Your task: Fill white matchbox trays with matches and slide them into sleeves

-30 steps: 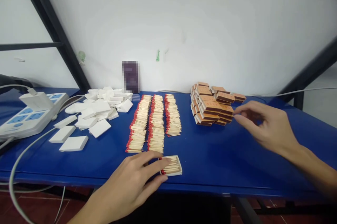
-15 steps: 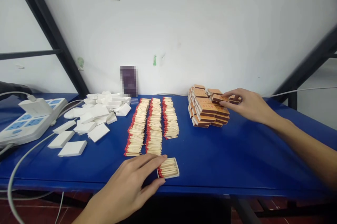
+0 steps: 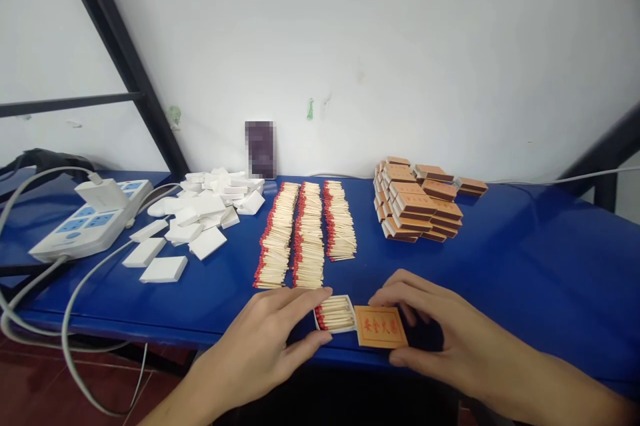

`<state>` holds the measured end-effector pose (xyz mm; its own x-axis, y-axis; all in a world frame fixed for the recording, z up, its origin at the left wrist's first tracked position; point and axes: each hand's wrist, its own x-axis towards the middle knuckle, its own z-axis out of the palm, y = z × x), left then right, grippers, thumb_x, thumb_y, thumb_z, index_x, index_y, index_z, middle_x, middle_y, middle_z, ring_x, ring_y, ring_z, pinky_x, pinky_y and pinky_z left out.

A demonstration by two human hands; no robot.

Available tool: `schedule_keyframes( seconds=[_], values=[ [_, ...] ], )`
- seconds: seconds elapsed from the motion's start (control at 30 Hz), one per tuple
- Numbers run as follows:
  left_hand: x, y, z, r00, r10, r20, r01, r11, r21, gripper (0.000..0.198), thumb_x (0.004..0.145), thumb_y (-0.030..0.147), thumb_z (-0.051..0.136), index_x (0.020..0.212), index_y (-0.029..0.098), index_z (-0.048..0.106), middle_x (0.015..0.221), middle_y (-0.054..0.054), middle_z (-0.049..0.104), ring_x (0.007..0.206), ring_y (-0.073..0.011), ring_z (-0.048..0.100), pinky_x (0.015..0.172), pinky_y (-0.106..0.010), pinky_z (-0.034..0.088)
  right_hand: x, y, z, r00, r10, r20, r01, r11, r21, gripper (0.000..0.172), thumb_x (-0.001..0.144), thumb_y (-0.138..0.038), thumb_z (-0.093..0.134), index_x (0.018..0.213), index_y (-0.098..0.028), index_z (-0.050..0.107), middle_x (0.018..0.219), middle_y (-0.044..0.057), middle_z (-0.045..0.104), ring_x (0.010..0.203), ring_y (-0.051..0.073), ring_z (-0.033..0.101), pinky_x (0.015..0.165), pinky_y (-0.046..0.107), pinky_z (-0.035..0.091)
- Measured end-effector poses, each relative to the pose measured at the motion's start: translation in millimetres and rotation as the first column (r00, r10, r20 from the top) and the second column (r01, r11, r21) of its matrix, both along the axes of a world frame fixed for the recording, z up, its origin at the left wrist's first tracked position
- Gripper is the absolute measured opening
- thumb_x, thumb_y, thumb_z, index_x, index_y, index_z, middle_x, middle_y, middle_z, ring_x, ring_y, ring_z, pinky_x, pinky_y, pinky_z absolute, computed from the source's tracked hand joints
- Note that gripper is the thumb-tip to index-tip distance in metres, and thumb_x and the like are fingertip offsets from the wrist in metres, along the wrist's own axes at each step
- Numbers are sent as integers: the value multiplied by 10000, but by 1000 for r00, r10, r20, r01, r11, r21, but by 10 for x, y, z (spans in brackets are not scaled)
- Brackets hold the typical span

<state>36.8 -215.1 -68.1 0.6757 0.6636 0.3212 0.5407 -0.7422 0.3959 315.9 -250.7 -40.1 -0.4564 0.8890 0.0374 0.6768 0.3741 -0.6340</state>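
Note:
My left hand [image 3: 293, 329] grips a small white tray [image 3: 336, 330] filled with matches [image 3: 336, 314], their red heads toward the left. Close against the tray's right end is an orange matchbox sleeve [image 3: 381, 327] with red characters on top, pinched between the thumb and fingers of my right hand [image 3: 425, 323]. Three rows of loose matches [image 3: 309, 233] lie behind my left hand. A stack of orange matchbox sleeves [image 3: 417, 203] stands at the back right. White trays [image 3: 205, 206] are heaped at the back left.
A white power strip [image 3: 90, 219] with a plugged-in charger [image 3: 103, 195] and looping white cables [image 3: 75, 293] takes up the left side. A dark card-like object [image 3: 261, 149] leans on the wall. Black metal frame bars [image 3: 125, 59] rise at the left.
My right hand has come from the orange stack to the front, bringing a sleeve beside the filled tray. My left hand still holds the tray. The whole view has shifted slightly.

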Motion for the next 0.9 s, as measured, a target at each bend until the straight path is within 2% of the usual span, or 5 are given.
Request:
schedule_keyframes(
  seconds=[0.23, 0.33, 0.5, 0.67, 0.9],
  values=[
    [-8, 8, -9, 1000, -9, 20, 9, 1000, -9, 379, 985, 330, 618, 1349, 242, 563, 1250, -57, 701, 1084, -246, 684, 940, -387, 564, -38, 107, -83, 992, -121, -42, 121, 993, -8, 271, 808, -289, 753, 1041, -262, 619, 921, -2, 602, 811, 177, 532, 735, 308, 460],
    [-17, 17, -25, 1000, -18, 26, 18, 999, -33, 376, 980, 337, 628, 1341, 253, 565, 1232, -47, 707, 1062, -243, 687, 919, -384, 561, -25, 151, -88, 994, -71, -81, 69, 997, -30, 274, 819, -313, 755, 1052, -265, 621, 971, -2, 621, 850, 181, 553, 767, 314, 464],
    [-20, 19, -16, 998, -51, 29, 53, 996, -74, 362, 975, 336, 640, 1328, 301, 570, 1234, -10, 706, 1061, -227, 685, 924, -369, 538, -30, 240, -94, 995, -18, -97, 20, 1000, 22, 260, 842, -282, 743, 1072, -259, 624, 1049, 11, 644, 938, 197, 585, 828, 331, 463],
    [-16, 11, 0, 997, -67, 31, 69, 994, -86, 390, 963, 396, 648, 1338, 327, 565, 1216, 3, 717, 1059, -228, 687, 926, -358, 524, -172, 238, -114, 982, 118, -148, -122, 992, -17, 275, 831, -351, 785, 1043, -253, 639, 1035, 1, 629, 937, 176, 596, 824, 304, 474],
    [2, 41, 32, 991, -72, 116, 88, 987, -134, 627, 749, 508, 817, 1290, 279, 598, 1126, -7, 740, 986, -220, 706, 885, -307, 545, -324, 227, -150, 966, 196, -165, -203, 979, -24, 237, 855, -227, 753, 1047, -246, 616, 1124, 6, 608, 1008, 156, 601, 889, 280, 488]
  ],
)
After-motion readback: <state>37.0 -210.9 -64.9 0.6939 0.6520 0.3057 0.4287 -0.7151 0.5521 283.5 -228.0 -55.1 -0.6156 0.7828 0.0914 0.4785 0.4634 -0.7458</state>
